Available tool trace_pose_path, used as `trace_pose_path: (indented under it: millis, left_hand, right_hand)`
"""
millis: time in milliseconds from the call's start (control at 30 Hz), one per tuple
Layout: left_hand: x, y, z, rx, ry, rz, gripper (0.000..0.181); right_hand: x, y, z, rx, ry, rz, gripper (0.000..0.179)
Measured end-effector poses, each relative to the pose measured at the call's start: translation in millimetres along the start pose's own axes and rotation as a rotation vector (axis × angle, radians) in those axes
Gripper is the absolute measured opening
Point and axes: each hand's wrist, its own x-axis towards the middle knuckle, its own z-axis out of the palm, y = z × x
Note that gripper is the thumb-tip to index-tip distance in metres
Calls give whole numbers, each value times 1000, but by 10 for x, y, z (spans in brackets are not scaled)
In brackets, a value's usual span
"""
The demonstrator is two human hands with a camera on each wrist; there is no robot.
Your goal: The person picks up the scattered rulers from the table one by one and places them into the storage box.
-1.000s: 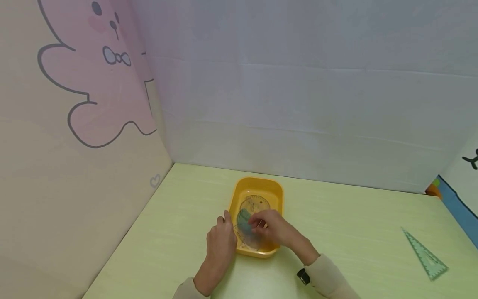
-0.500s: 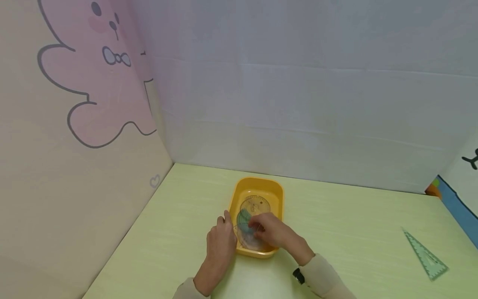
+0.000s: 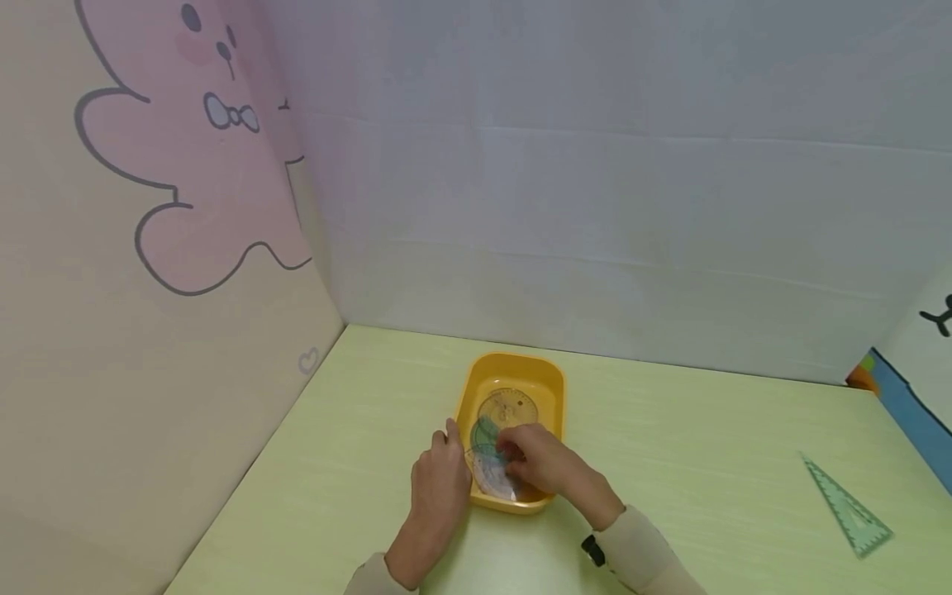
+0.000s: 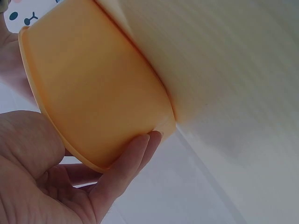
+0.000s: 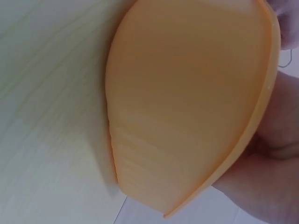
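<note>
A yellow plastic tray [image 3: 550,380] stands on the table, holding see-through drawing pieces. At its far end lies a round clear protractor-like disc [image 3: 508,406] with scale marks. A green see-through piece [image 3: 483,434] overlaps it, and a clear rounded piece [image 3: 492,478] lies nearer. My left hand [image 3: 440,487] grips the tray's left wall; the left wrist view shows fingers [image 4: 124,170] against the outside and others behind the rim. My right hand [image 3: 541,459] reaches over the right rim, its bent fingers at the clear and green pieces. Its fingertips' hold is hidden; the right wrist view shows mainly the tray's outer wall [image 5: 182,98].
A green see-through set square [image 3: 848,508] lies far to the right on the pale green table [image 3: 714,463]. A white sheet wall [image 3: 595,207] rises behind the table, with a printed wall [image 3: 186,347] on the left.
My right hand has shifted slightly, its forearm moving a little left. The clear near piece looks sharper, with its glare in a different spot. Left hand and tray stay put.
</note>
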Motion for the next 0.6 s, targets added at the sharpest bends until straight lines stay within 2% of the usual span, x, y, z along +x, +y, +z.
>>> trace_pose_path:
  millis: [300,500,600]
  left_hand:
    - [-4,-10,23,-8,56,23,39]
    - [-2,-13,20,-17,27,3,40]
    - [0,-8,10,-21,2,-10,40]
  right_hand:
    - [-26,9,-81,92,45,-16,12]
    - [-69,41,-119,145,100,15,17]
    - [-112,69,-145,164,143,-2,18]
